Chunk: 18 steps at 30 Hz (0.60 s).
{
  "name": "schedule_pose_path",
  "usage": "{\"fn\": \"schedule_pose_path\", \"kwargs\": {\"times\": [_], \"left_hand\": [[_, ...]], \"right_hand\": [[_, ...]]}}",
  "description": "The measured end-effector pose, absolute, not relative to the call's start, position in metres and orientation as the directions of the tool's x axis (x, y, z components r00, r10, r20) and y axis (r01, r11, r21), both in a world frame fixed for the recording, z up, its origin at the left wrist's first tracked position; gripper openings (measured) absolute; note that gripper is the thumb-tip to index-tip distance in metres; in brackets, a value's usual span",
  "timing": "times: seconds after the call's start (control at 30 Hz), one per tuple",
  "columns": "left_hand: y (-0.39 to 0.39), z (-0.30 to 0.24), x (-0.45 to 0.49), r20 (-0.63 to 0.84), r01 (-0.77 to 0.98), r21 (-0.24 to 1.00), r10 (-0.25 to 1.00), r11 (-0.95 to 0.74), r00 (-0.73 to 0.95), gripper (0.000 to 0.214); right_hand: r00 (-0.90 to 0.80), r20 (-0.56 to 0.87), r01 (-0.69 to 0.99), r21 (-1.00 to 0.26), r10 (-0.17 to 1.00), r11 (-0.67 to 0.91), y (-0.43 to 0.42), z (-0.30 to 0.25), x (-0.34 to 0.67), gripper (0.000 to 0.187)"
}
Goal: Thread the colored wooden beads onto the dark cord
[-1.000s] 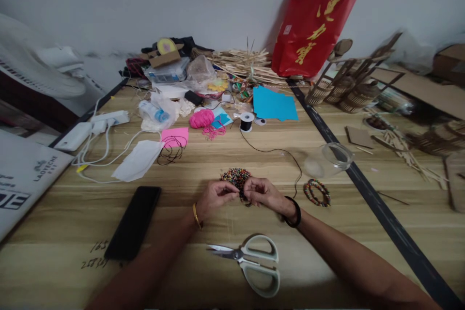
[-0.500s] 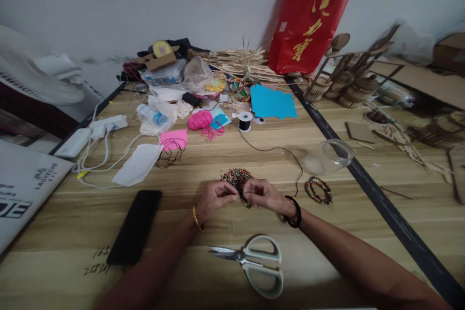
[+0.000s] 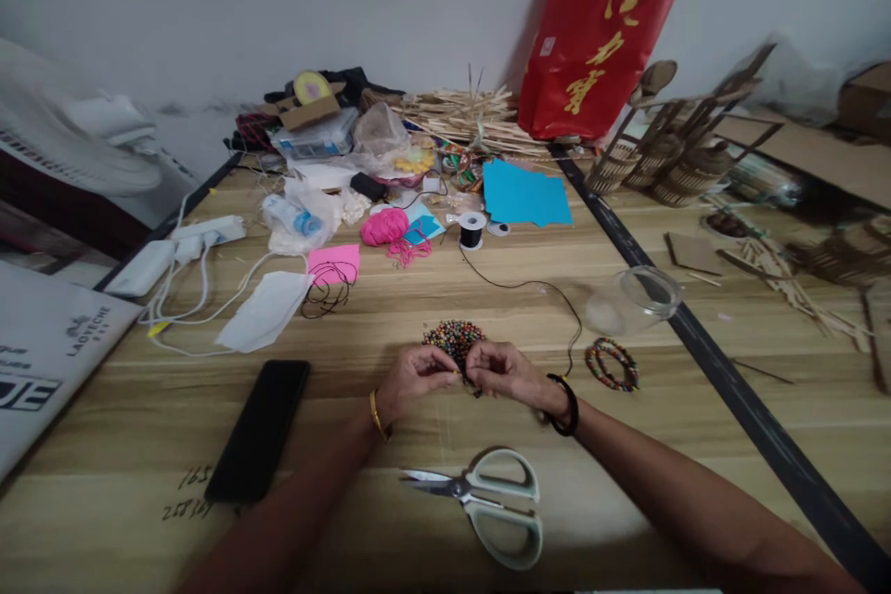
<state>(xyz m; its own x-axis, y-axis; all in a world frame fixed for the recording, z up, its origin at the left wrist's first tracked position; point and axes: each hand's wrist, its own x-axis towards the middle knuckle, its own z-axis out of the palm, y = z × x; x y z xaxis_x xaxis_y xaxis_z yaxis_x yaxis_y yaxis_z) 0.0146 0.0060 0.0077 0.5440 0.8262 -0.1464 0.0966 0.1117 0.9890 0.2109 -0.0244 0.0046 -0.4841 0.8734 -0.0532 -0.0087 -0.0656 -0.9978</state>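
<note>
My left hand [image 3: 415, 375] and my right hand [image 3: 502, 369] meet fingertip to fingertip at the near edge of a pile of small coloured beads [image 3: 453, 337] on the wooden table [image 3: 348, 445]. Both hands are pinched shut; a bead and the black cord seem to sit between the fingertips, too small to be sure. A thin black cord [image 3: 549, 292] runs from my right hand back to a black spool [image 3: 471, 232]. A finished bead bracelet [image 3: 611, 364] lies just right of my right wrist.
White-handled scissors [image 3: 487, 501] lie near me, a black phone [image 3: 259, 429] at the left. A clear jar [image 3: 630, 301] lies on its side. Pink yarn [image 3: 385, 227], blue paper [image 3: 525, 195], a face mask [image 3: 265, 308], a power strip [image 3: 209, 230] and a red bag [image 3: 602, 28] crowd the back.
Both hands stay pinched together at the bead pile with only small finger movements. The view has shifted slightly.
</note>
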Motion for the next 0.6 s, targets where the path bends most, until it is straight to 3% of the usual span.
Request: {"fn": "schedule_pose_path", "kwargs": {"times": [0.6], "left_hand": [[0.0060, 0.0063, 0.0143, -0.138, 0.074, 0.990, 0.825, 0.117, 0.547, 0.028]], "right_hand": [[-0.478, -0.055, -0.009, -0.998, 0.876, -0.068, -0.0249, 0.0029, 0.2102, 0.037]]}}
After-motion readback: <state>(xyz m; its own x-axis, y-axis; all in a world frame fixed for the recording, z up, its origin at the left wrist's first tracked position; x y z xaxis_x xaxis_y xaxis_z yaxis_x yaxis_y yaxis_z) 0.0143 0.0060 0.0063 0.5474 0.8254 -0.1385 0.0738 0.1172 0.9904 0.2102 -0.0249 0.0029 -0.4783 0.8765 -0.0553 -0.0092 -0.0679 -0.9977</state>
